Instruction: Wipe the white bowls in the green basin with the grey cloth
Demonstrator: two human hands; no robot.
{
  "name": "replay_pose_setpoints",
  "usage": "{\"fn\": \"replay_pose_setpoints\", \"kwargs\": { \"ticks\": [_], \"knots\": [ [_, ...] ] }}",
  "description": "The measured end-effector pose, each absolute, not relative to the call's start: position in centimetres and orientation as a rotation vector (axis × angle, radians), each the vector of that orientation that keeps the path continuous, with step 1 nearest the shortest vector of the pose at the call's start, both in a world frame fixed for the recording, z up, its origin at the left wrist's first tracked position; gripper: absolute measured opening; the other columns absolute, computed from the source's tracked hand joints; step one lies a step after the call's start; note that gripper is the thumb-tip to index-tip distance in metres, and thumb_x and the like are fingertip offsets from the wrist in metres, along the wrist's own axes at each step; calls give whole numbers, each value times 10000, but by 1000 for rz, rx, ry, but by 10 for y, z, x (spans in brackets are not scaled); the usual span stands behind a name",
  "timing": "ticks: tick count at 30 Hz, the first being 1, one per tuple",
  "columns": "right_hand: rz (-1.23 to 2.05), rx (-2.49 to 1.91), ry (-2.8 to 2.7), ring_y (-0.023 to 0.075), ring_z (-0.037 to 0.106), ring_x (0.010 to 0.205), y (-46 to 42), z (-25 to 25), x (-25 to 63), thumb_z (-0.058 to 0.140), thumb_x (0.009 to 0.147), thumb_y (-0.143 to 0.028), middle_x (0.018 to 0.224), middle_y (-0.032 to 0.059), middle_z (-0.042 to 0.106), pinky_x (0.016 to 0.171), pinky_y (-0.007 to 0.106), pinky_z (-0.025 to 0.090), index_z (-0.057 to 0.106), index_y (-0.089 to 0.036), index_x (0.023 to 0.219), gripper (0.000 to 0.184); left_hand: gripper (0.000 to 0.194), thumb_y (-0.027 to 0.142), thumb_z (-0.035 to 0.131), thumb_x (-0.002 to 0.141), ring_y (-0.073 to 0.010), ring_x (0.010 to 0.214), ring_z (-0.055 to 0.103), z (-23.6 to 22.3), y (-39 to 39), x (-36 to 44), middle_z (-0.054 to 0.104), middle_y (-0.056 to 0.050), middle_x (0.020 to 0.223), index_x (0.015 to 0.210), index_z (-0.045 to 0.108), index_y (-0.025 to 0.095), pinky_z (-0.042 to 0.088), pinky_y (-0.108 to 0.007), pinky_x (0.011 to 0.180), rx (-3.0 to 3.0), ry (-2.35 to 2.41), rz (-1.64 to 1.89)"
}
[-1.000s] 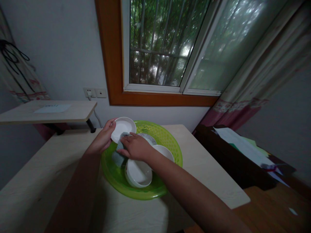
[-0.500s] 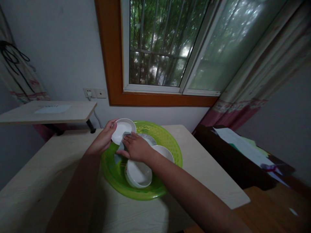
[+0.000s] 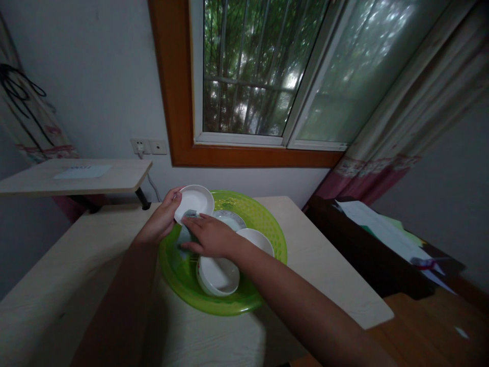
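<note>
Over the left side of a green basin (image 3: 267, 214), the left fingers (image 3: 176, 199) grasp a white dish (image 3: 196, 196) by its edge, its hollow tilted up toward the camera. The right fingers (image 3: 194, 225) have hold of a grey cloth (image 3: 183, 237) and lie over it against the dish's near part; some of the cloth hangs below them into the basin.

Just nearer the body than the right fingers sits a white bowl (image 3: 220, 278), tilted, its back edge hidden by that hand. To their right rests a second bowl (image 3: 259, 239) — the right forearm cuts across its near side, so that part cannot be seen. Beyond the right fingers, a patterned plate (image 3: 231, 219) lies in the basin, also partly covered by that hand.

The worktop (image 3: 324, 275) spreads under the basin on both sides of the fingers. Left of the left fingers stands a raised shelf (image 3: 126, 176) with a sheet (image 3: 83, 172) on it, and beyond them two sockets (image 3: 148, 147) sit on the wall, a cord (image 3: 153, 186) running down from one. Farther off, past both hands, is a barred window (image 3: 248, 76); well to their right — papers (image 3: 382, 234) on dark furniture (image 3: 344, 244), under a curtain (image 3: 382, 137).
</note>
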State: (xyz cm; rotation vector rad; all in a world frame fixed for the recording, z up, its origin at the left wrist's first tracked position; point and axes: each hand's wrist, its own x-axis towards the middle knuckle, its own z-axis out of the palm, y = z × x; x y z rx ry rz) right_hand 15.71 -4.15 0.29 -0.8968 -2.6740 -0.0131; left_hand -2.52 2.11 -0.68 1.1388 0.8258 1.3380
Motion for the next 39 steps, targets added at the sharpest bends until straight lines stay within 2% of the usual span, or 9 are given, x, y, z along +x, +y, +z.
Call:
{"fn": "replay_pose_setpoints", "kwargs": {
  "ticks": [5, 9, 15, 19, 23, 26, 28, 34, 39],
  "knots": [
    [-306, -1068, -2658, 296, 641, 1248, -36, 5, 166, 645, 971, -364, 1324, 194, 686, 1237, 511, 307, 616, -66, 1296, 442, 557, 544, 672, 896, -181, 946, 650, -9, 23, -25, 672, -90, 1185, 1347, 563, 235, 519, -234, 735, 1131, 813, 1324],
    [-457, -1131, -2601, 288, 608, 1293, -33, 3, 169, 545, 1006, -217, 1329, 191, 684, 1242, 528, 290, 659, -78, 1216, 276, 544, 555, 652, 906, -183, 947, 652, -8, 22, -24, 671, -89, 1185, 1343, 566, 242, 519, -234, 729, 1146, 820, 1314],
    [-417, -1017, -2670, 261, 683, 1145, -28, -4, 163, 544, 1003, -169, 1190, 195, 733, 1147, 437, 425, 687, -69, 1125, 213, 523, 549, 647, 911, -160, 891, 631, -5, 20, -24, 666, -75, 1158, 1326, 567, 242, 503, -223, 709, 1166, 853, 1310],
    [-243, -904, -2668, 254, 689, 1140, -29, -7, 160, 604, 1004, -263, 1245, 205, 714, 1092, 414, 476, 614, -68, 1286, 343, 523, 540, 655, 907, -159, 895, 625, -7, 23, -24, 661, -70, 1155, 1322, 564, 235, 498, -222, 722, 1169, 875, 1315],
    [-71, -837, -2645, 248, 643, 1241, -33, -6, 157, 539, 1041, -336, 1357, 202, 660, 1064, 370, 496, 464, -71, 1466, 506, 494, 551, 642, 912, -167, 949, 636, -8, 23, -25, 664, -58, 1151, 1302, 570, 256, 510, -230, 778, 1153, 869, 1326],
    [8, -906, -2618, 251, 657, 1212, -36, -5, 156, 513, 1047, -441, 1334, 198, 669, 1012, 367, 523, 334, -104, 1551, 632, 500, 549, 663, 900, -164, 946, 642, -7, 21, -25, 663, -54, 1141, 1297, 567, 260, 519, -239, 793, 1142, 852, 1322],
    [2, -957, -2614, 260, 672, 1178, -36, -4, 156, 526, 1037, -470, 1298, 194, 685, 989, 378, 533, 326, -112, 1553, 660, 518, 550, 678, 889, -163, 926, 644, -6, 20, -25, 663, -54, 1128, 1297, 562, 253, 523, -245, 782, 1139, 840, 1324],
    [-191, -994, -2680, 251, 691, 1113, -31, 2, 159, 604, 999, -270, 1225, 171, 721, 1086, 404, 465, 583, -102, 1301, 346, 509, 550, 681, 885, -169, 932, 637, -2, 19, -24, 670, -53, 1091, 1280, 574, 249, 505, -232, 738, 1113, 859, 1337],
    [-384, -1125, -2696, 246, 687, 1106, -28, 11, 167, 539, 1005, -156, 1164, 148, 744, 1140, 431, 403, 672, -123, 1117, 176, 504, 547, 670, 897, -188, 961, 655, -1, 17, -23, 674, -64, 1121, 1290, 565, 250, 521, -251, 755, 1091, 848, 1343]
  ]
}}
